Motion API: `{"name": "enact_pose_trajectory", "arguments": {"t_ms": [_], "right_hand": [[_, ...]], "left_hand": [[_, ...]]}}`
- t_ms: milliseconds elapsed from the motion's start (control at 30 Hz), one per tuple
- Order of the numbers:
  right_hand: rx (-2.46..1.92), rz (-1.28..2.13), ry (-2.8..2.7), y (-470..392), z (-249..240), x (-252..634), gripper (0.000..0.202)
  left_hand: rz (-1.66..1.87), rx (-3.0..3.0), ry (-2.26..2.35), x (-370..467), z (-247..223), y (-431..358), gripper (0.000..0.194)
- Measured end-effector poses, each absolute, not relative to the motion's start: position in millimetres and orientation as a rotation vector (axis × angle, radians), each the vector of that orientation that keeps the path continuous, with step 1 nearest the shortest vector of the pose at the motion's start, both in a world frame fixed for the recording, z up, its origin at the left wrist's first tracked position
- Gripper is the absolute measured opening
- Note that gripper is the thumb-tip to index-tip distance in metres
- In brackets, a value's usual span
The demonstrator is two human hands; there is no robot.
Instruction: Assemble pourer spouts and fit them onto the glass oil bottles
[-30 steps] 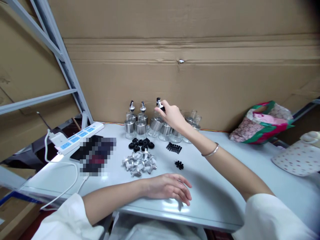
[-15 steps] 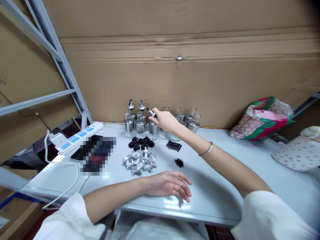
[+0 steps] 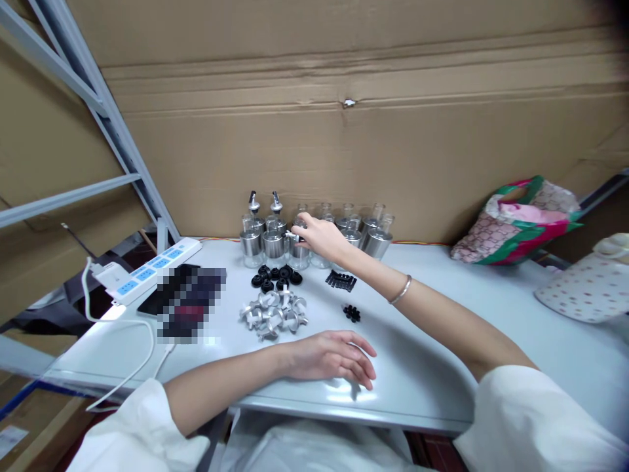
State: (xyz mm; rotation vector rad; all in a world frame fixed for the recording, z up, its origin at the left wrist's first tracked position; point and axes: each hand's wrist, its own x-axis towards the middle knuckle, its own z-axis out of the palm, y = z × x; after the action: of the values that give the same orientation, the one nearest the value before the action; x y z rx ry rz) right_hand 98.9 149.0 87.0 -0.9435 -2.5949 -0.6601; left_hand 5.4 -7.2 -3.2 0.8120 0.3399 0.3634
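Several glass bottles with steel sleeves (image 3: 378, 243) stand in rows at the back of the table. Two at the left carry metal pourer tops (image 3: 276, 203). My right hand (image 3: 314, 236) is over the bottles, its fingers closed on a small pourer with a black and silver body (image 3: 295, 236). My left hand (image 3: 334, 357) rests near the front edge, fingers apart, holding nothing. Black round caps (image 3: 276, 276) and silver-and-white pourer parts (image 3: 274, 314) lie in piles. Small black strips (image 3: 341, 281) and tiny black pieces (image 3: 351, 313) lie to their right.
A white power strip (image 3: 157, 271) and a dark phone (image 3: 167, 292) with a white cable are at the left. A patterned bag (image 3: 484, 239) and a dotted white object (image 3: 584, 288) stand at the right. Cardboard (image 3: 314, 151) rises behind the table.
My right hand has lowered slightly with the pourer, which has tilted and moved down among the bottles. The view has shifted slightly. My left hand keeps its pose.
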Motion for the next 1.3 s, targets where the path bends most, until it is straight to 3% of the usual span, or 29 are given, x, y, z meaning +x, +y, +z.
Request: {"name": "enact_pose_trajectory", "arguments": {"t_ms": [167,400,600,733,933,1033,1167,1300], "right_hand": [[-0.802,-0.403,-2.382,132,82,105,0.022],[-0.851,0.869,-2.128,52,54,144,0.027],[-0.851,1.331,-1.899,18,30,166,0.029],[-0.845,1.201,-2.071,14,27,171,0.024],[-0.824,0.265,-2.227,19,28,179,0.026],[-0.704,-0.025,-2.296,23,30,179,0.026],[-0.683,0.049,-2.493,24,37,177,0.031],[-0.73,0.276,-2.477,24,40,175,0.022]], "left_hand": [[0.465,0.796,0.403,6,-2,-8,0.04],[0.67,0.703,0.455,4,2,-4,0.043],[0.648,0.688,0.465,5,2,-3,0.047],[0.677,0.697,0.535,8,6,-4,0.048],[0.666,0.773,0.631,11,7,-7,0.058],[0.659,0.889,0.612,10,2,-8,0.061],[0.632,1.001,0.601,10,-1,-10,0.06],[0.585,1.013,0.628,10,3,-11,0.045]]}}
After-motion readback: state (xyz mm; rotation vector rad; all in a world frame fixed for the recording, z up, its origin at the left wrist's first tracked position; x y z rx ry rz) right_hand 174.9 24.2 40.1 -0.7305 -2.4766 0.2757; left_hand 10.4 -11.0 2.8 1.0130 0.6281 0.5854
